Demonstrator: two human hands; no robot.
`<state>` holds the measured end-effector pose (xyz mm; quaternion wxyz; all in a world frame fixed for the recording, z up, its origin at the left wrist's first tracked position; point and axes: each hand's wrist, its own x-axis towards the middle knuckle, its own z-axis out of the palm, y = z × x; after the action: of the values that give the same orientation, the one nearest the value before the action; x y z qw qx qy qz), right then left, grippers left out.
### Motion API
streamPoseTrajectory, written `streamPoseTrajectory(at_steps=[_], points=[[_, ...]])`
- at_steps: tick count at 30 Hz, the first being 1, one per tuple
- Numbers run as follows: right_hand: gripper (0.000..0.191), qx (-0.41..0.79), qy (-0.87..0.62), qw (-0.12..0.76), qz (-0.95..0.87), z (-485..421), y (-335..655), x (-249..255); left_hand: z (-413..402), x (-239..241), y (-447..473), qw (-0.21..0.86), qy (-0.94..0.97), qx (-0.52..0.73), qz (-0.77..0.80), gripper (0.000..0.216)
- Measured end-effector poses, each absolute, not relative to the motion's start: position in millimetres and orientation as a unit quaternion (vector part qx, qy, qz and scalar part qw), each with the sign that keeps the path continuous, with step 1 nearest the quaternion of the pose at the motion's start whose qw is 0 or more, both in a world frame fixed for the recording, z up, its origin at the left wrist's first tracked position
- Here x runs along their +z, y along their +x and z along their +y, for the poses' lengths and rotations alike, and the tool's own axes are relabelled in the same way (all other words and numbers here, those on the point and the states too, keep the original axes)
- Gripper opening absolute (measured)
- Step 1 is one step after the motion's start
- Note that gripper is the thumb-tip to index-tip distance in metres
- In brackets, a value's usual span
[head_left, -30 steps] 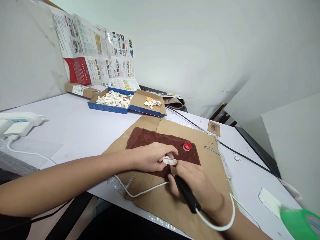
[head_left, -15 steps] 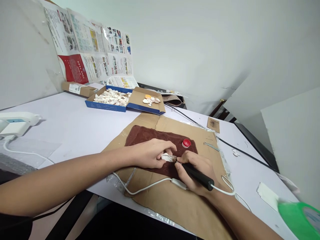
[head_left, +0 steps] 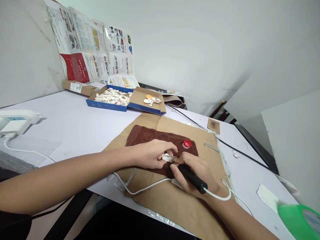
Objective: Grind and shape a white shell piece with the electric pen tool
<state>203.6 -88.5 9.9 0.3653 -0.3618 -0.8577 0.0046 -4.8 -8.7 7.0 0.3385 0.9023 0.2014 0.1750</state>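
My left hand [head_left: 153, 154] rests on a folded brown cloth [head_left: 147, 133], its thumb and fingers closed on a small white shell-like piece [head_left: 168, 158]. From the right, my right hand [head_left: 197, 170] grips a black pen-shaped electric tool [head_left: 193, 178] with a white cord at its back end. The tool's front end is at the right edge of the white piece; my fingers partly hide it, so I cannot tell whether it touches. Just beyond my hands, a small round red-topped container [head_left: 186, 144] sits on the cloth.
Cardboard [head_left: 160, 196] lies under the cloth. Tweezers [head_left: 212, 147] are on its right side. Behind, an open blue box [head_left: 106, 105] holds many white pieces, with several more on its lid [head_left: 140, 96]. A white cord [head_left: 147, 187] crosses the cardboard. Green tape [head_left: 290, 216] is at lower right.
My right hand and the black tool have shifted slightly left, and the handle's back end has swung left and a little nearer. The white piece is tilted differently. My left hand has barely moved.
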Motion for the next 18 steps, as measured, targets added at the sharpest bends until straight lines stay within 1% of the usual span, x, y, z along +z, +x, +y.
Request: streamPoseTrajectory(at_steps=[3,5,6,8,11,14,18], points=[[0.016,0.009,-0.351,0.367,-0.861,-84,196,13,-9,8,-5,0.333,0.905,0.179,0.193,0.036],[0.017,0.035,-0.402,0.37,-0.837,-81,196,17,-9,9,-5,0.323,0.909,0.171,0.203,0.025],[0.016,0.059,-0.435,0.363,-0.822,-81,197,19,-9,10,-5,0.318,0.91,0.166,0.209,0.023],[0.017,0.098,-0.468,0.35,-0.806,-82,202,22,-9,10,-5,0.319,0.91,0.158,0.213,0.03],[0.019,0.099,-0.44,0.323,-0.832,-86,214,17,-9,10,-6,0.334,0.906,0.155,0.208,0.047],[0.022,0.05,-0.389,0.305,-0.868,-90,220,7,-9,10,-6,0.332,0.907,0.161,0.204,0.049],[0.018,-0.045,-0.311,0.319,-0.894,-91,214,-3,-9,7,-5,0.332,0.905,0.165,0.209,0.051]])
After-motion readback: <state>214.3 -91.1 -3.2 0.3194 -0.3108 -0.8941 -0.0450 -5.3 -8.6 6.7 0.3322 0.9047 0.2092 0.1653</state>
